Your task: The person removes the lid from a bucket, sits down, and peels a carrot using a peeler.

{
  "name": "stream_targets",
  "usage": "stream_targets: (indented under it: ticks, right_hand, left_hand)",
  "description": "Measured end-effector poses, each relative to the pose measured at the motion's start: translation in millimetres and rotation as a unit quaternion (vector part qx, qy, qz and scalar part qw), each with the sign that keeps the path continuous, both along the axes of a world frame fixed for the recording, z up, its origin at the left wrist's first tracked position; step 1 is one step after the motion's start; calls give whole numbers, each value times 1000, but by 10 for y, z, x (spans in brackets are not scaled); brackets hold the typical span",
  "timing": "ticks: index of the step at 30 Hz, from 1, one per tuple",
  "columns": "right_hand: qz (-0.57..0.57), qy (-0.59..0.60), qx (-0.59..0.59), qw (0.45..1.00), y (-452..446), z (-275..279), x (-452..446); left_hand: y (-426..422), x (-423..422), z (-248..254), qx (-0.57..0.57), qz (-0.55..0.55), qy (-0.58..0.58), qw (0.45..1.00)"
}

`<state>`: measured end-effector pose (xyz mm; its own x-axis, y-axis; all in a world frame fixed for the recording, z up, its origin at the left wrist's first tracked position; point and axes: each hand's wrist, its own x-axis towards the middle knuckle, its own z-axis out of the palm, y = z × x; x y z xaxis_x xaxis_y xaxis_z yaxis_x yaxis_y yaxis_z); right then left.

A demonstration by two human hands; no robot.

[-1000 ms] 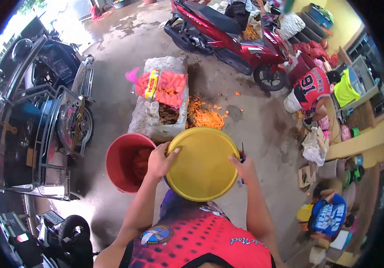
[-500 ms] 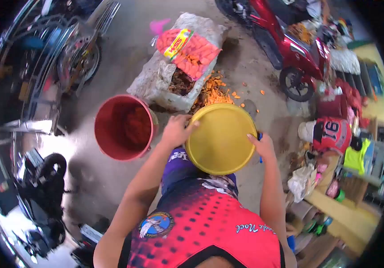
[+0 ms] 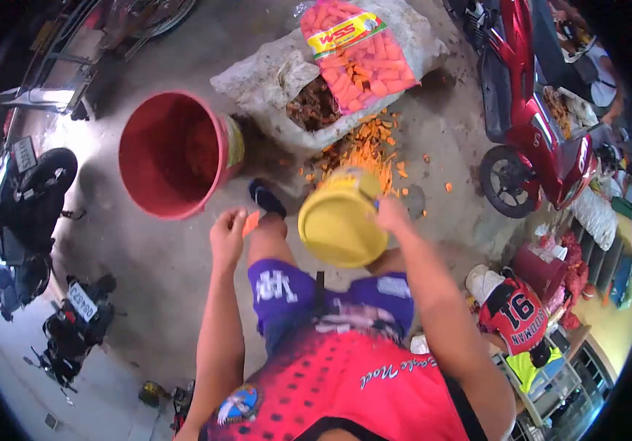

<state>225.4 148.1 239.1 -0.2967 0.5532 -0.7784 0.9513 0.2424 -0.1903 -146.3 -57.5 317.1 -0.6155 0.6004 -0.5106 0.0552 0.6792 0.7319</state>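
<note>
My left hand (image 3: 227,229) is closed with its fingers pinched on a small flat orange piece (image 3: 250,223) that looks like carrot. A yellow bucket (image 3: 344,229) hangs tilted in front of my legs, its flat round face towards me; whether that is a lid or the base I cannot tell. My right hand (image 3: 396,216), blurred, grips its right edge, and a bit of something blue (image 3: 376,203) shows at the fingers. Orange peelings (image 3: 367,158) lie on the floor just beyond the bucket. A red bucket (image 3: 224,151) with dark orange contents stands left of them.
A pink net bag of carrots (image 3: 385,62) lies on a torn white sack (image 3: 257,84) with brown matter inside. A red motorbike (image 3: 529,132) stands at right, black ones (image 3: 26,198) at left. A person in a red shirt (image 3: 510,312) is at far right.
The yellow bucket has tipped and its label side now shows. My left hand has left its rim and moved left, now with an orange piece. My right hand stays on the bucket.
</note>
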Motion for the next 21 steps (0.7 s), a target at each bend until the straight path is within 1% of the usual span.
stream_targets:
  ticks: [1,3,6,9,11,14,15,18,19,20,21]
  right_hand:
    - [17,1,-6,1000,8,-257,-43]
    - [63,-5,-48,997,-200,-703,10]
    - [106,-21,-132,985,-331,-1277,108]
    - [195,5,-193,962,-302,-1902,319]
    - [228,15,-230,946,-422,-2242,411]
    - [253,10,-258,933,-535,-2607,612]
    - [263,13,-263,928,-624,-2741,704]
    - [290,10,-253,923,-634,-3048,864]
    - [300,5,-248,921,-645,-3075,917]
    - [301,16,-249,921,-600,-3110,950]
    - [300,29,-245,922,-534,-3148,980]
  left_hand:
    - [127,-81,-226,5,1,-20,1000]
    - [117,-122,-594,-12,17,-66,998]
    - [385,-133,-1217,-12,54,-48,997]
    - [743,184,-1729,16,88,-63,994]
    - [852,442,-2050,31,90,-78,992]
    - [941,814,-2695,31,47,-95,994]
    - [973,900,-2834,30,31,-101,994]
    - [1087,920,-3042,-65,-80,-17,995]
    - [1122,900,-3092,2,-70,-25,997]
    - [1190,840,-3122,37,-27,-39,998]
    - [1215,785,-3156,53,-9,-28,998]
